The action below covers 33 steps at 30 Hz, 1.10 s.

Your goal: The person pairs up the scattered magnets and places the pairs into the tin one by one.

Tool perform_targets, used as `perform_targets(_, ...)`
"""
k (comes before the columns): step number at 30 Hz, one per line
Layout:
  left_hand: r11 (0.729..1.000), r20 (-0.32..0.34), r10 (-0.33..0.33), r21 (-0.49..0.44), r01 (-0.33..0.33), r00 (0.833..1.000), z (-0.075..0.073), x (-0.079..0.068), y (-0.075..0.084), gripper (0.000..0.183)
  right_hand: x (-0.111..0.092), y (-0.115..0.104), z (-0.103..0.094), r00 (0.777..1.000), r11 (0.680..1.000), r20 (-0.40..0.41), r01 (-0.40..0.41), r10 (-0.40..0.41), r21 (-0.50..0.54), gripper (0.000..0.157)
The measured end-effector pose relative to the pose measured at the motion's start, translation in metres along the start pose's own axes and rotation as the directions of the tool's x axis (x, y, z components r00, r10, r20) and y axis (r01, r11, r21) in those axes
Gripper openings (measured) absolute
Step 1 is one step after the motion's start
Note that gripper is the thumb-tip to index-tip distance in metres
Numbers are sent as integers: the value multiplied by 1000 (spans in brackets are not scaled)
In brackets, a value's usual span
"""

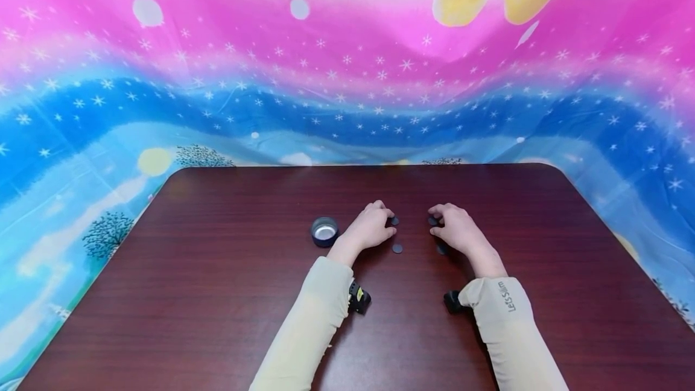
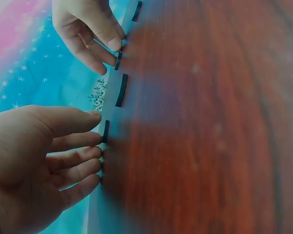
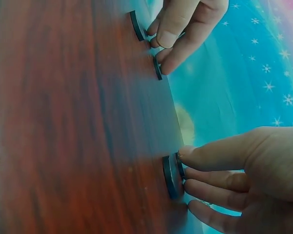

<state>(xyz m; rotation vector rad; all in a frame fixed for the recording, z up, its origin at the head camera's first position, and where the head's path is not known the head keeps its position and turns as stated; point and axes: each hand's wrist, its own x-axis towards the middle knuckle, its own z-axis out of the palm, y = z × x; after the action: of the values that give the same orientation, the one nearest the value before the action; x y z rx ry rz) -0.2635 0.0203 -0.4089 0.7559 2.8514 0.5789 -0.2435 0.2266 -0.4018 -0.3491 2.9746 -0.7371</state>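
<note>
Several small dark discs lie flat on the table. My left hand [image 1: 372, 225] has its fingertips at the far left disc [image 1: 394, 221], thumb held apart from the fingers. Closer to me, the near left disc [image 1: 397, 248] lies untouched. My right hand [image 1: 457, 228] reaches the far right disc [image 1: 432, 221] with its fingertips, and the near right disc [image 1: 441, 249] is partly covered under its thumb side. In the left wrist view, the left fingers [image 2: 83, 161] rest loosely on the tabletop. The right wrist view has the right thumb [image 3: 210, 157] beside the far right disc [image 3: 180, 165].
A round dark container [image 1: 324, 232] with a shiny inside stands just left of the left hand. The dark red wooden table [image 1: 179, 294] ends in front of a colourful patterned cloth [image 1: 347, 107]. Black wrist cameras [image 1: 361, 298] sit low beside both sleeves.
</note>
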Motion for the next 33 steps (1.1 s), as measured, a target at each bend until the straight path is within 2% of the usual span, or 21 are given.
perform_targets(5, 1000, 10, 5, -12, -4, 1000, -1, 3, 2, 33, 1, -1, -2, 1000, 1000, 8, -20, 20, 9, 36)
perform_targets(11, 1000, -37, -11, -12, 10, 999, 2, 8, 4, 29, 2, 0, -2, 1000, 999, -5, -31, 31, 19, 35)
perform_targets(19, 991, -97, -66, -118, 55, 993, 7, 13, 6, 22, 6, -2, -2, 998, 998, -12, -66, 66, 22, 31)
perform_targets(24, 985, -101, -95, -150, 79, 990, 6, 11, 5, 20, 7, -2, -1, 995, 995, -9, -97, 97, 34, 29)
perform_targets(33, 964, -93, -130, -243, 105, 987, 8, 11, -1, 17, 8, 1, 3, 996, 996, -26, -85, 86, 33, 19)
